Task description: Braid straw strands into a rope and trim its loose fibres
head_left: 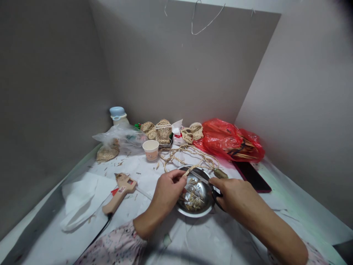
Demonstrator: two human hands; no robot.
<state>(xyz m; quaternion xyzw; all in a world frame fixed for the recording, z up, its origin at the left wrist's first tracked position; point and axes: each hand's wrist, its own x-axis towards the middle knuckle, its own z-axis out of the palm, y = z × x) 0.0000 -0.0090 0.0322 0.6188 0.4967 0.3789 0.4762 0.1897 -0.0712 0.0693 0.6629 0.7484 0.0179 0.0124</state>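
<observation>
Over a shiny metal bowl [197, 213], my left hand [170, 187] pinches the end of a braided straw cord [190, 170]. The rest of that cord lies in loose loops on the table behind the bowl. My right hand [234, 195] is closed on black-handled scissors [216, 197], whose blades reach left over the bowl toward the cord near my left fingertips. Whether the blades touch the cord I cannot tell. Straw clippings [194, 200] lie in the bottom of the bowl. A small spool of dark thread [220, 173] sits just beyond my right hand.
A glue gun [120, 193] with a cord and white paper [82, 198] lie at left. Behind stand a paper cup [151, 150], a blue-capped bottle [118, 115], clear plastic [124, 136] and woven straw pieces [164, 131]. A red bag [220, 138] and a phone [253, 177] are at right.
</observation>
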